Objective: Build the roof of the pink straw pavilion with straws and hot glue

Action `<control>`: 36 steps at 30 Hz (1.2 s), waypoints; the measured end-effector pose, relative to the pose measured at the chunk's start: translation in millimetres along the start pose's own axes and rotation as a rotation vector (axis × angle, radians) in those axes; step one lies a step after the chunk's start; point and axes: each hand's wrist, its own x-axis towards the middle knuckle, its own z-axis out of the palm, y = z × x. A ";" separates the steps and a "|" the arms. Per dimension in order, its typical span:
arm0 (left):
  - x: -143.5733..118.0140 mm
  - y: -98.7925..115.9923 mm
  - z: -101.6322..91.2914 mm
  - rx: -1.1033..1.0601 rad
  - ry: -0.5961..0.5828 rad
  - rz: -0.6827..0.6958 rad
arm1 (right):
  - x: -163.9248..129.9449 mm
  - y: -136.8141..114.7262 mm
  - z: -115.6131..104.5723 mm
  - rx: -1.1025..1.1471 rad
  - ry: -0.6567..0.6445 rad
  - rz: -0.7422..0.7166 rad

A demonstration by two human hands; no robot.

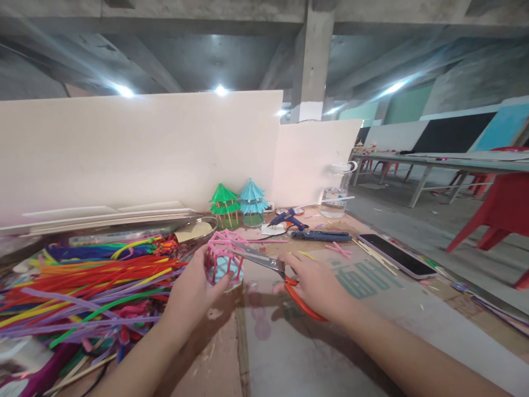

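Head cam: 1 pink frame [223, 264], L fingers [224, 283]; 1 scissors [273, 263], R fingers [292, 261]

Lamps [124, 90] glare (in streaks); a red chair [494, 204] stands on grey floor [427, 231].

Scissors handle [305, 306]: partly hidden by right hand [314, 275]
Red chair [491, 209]: cut off, right edge
Distant objects [366, 147]: too small

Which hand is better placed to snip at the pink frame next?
Probably the right hand: it holds the orange-handled scissors, pointed toward the pink openwork frame. The left hand is occupied gripping that frame.
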 end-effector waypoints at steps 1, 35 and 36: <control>0.0 0.0 -0.1 -0.007 0.001 0.002 | 0.2 -0.7 -0.5 0.004 -0.007 0.001; 3.9 -15.3 15.7 -0.384 -0.051 -0.008 | 9.7 18.6 10.8 0.185 0.071 0.072; 3.6 -16.0 17.1 -0.390 -0.066 0.012 | 9.5 18.7 11.4 0.184 0.075 0.068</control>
